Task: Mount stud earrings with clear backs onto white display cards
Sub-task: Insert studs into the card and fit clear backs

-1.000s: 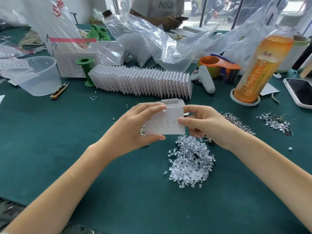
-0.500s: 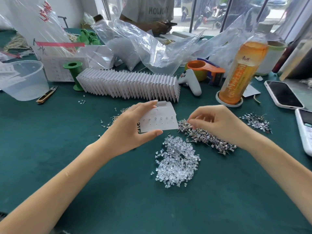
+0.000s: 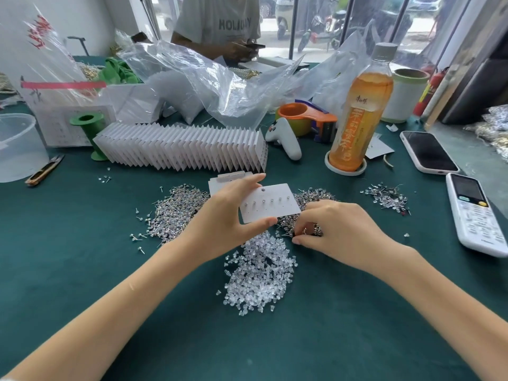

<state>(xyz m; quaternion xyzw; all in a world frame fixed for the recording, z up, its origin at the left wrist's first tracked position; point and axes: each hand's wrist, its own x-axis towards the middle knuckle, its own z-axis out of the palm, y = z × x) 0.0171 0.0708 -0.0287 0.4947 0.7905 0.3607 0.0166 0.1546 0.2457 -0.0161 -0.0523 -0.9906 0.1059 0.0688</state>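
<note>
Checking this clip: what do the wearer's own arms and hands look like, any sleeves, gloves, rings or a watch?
Both forearms are bare all the way to the bottom edge of the frame, with no sleeves showing. The left hand and right hand wear no gloves. No watch, bracelet or ring shows on either wrist or on the visible fingers. The fingernails look short and unpainted.

Legible text is limited. The grey T-shirt of the person seated across the table carries the word "HOLIDAY" in dark capitals (middle letters partly creased). The tall clear plastic bottle of orange drink bears a label with vertical Chinese characters, too small to read. The large clear plastic bag at far left shows red handwritten marks, not decipherable. The white keypad handset shows button markings, illegible.
</note>
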